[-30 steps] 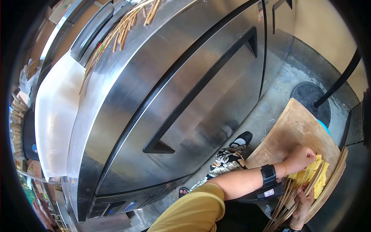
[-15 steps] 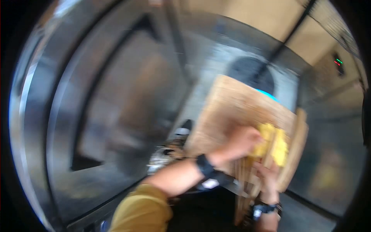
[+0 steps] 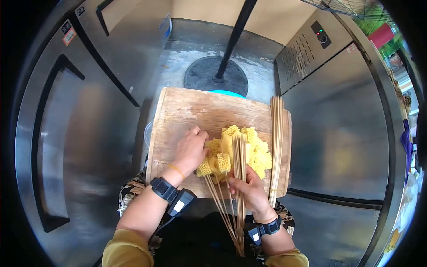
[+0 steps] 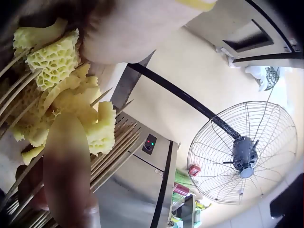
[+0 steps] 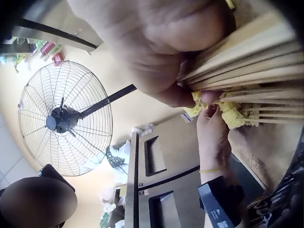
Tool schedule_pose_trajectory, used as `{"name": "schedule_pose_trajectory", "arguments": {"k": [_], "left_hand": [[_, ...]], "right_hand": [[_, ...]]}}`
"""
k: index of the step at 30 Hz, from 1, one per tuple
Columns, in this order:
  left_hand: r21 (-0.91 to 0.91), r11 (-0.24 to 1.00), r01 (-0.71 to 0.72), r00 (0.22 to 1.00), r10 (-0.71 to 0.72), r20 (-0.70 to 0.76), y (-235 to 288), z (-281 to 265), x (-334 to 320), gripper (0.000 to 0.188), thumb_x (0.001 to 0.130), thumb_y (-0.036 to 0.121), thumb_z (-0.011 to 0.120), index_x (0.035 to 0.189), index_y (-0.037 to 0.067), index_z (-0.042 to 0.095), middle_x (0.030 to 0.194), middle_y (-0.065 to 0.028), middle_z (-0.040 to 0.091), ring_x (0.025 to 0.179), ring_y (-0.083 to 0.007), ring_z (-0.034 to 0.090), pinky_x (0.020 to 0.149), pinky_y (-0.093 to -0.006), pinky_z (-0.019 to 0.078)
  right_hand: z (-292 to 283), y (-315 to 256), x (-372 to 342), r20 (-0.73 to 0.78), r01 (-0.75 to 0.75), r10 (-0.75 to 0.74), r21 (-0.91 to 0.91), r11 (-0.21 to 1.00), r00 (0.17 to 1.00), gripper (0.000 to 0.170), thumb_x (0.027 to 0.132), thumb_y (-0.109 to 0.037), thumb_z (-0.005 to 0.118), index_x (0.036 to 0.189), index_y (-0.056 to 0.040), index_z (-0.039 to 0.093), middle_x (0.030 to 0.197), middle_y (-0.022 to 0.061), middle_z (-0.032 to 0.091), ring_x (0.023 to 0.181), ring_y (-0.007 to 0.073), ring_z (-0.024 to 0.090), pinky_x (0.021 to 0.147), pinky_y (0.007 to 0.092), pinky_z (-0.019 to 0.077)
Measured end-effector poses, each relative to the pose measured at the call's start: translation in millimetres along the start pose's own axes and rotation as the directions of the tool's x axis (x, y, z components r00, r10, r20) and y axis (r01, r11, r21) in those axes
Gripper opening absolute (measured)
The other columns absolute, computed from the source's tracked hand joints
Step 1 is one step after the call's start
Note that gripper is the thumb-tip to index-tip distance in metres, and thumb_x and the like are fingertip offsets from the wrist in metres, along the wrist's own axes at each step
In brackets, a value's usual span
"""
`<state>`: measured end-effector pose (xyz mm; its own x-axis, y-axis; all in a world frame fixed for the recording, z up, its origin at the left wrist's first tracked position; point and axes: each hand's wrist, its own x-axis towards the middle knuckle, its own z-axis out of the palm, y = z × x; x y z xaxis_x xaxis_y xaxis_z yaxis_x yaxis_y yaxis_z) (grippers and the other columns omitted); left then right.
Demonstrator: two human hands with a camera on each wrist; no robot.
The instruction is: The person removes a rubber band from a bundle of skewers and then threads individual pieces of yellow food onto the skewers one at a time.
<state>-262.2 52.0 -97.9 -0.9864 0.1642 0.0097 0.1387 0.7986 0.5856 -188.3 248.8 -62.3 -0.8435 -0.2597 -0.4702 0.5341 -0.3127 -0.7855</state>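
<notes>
My right hand (image 3: 251,189) grips a bundle of bamboo skewers (image 3: 239,155) upright over the near part of the wooden cutting board. By its thumb runs a single skewer tipped with a square of yellow honeycomb tripe (image 3: 223,161). A heap of tripe pieces (image 3: 260,155) lies behind the bundle. At the heap's left side is my left hand (image 3: 191,149), fingers bent, fingertips right at the tripe (image 5: 232,115); I cannot tell whether they pinch a piece. Several loaded skewers (image 3: 218,196) slant over the board's near edge, tripe (image 4: 53,61) on their ends.
Another skewer bundle (image 3: 276,142) lies along the right side of the cutting board (image 3: 178,107). Beyond the board stands a fan's round base (image 3: 200,73) with its pole. Steel cabinets (image 3: 338,120) flank both sides. The caged fan head (image 4: 244,152) hangs overhead.
The head view has swung right, from the steel counter to the board, which now sits mid-frame. The right hand still grips the skewers; the left stays beside the tripe heap.
</notes>
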Motion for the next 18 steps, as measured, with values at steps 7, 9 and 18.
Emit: {"name": "schedule_pose_trajectory", "arguments": {"k": [7,9,18], "left_hand": [[0.072,0.997,0.033,0.999,-0.035,0.038,-4,7,1,0.017,0.071,0.005,0.069,0.085,0.004,0.058,0.092,-0.0120,0.057,0.093,-0.0316,0.057,0.078,-0.0398,0.0472],[0.043,0.990,0.138,0.988,-0.140,0.071,2,1,4,0.017,0.071,0.005,0.069,0.085,0.004,0.058,0.089,-0.0116,0.059,0.089,-0.0311,0.058,0.076,-0.0397,0.0476],[-0.004,1.000,-0.007,0.999,0.007,-0.040,0,3,1,0.017,0.072,0.007,0.069,0.085,0.006,0.057,0.087,-0.0109,0.057,0.088,-0.0313,0.058,0.075,-0.0401,0.0472]], "right_hand": [[-2,-7,-4,0.032,-0.002,0.000,0.067,0.998,1.000,0.032,0.086,0.005,0.057,0.117,-0.0014,0.053,0.094,0.0010,0.060,0.079,0.0077,0.056,0.071,0.0210,0.0471],[-2,-7,-5,0.021,-0.004,0.003,0.047,0.999,1.000,0.033,0.085,0.005,0.058,0.118,-0.0012,0.054,0.097,0.0016,0.061,0.082,0.0073,0.057,0.073,0.0212,0.0475],[-2,-1,0,-0.003,-0.027,0.027,0.023,0.999,1.000,0.027,0.081,0.006,0.064,0.103,-0.0057,0.056,0.088,-0.0009,0.057,0.070,0.0066,0.055,0.059,0.0188,0.0442]]}}
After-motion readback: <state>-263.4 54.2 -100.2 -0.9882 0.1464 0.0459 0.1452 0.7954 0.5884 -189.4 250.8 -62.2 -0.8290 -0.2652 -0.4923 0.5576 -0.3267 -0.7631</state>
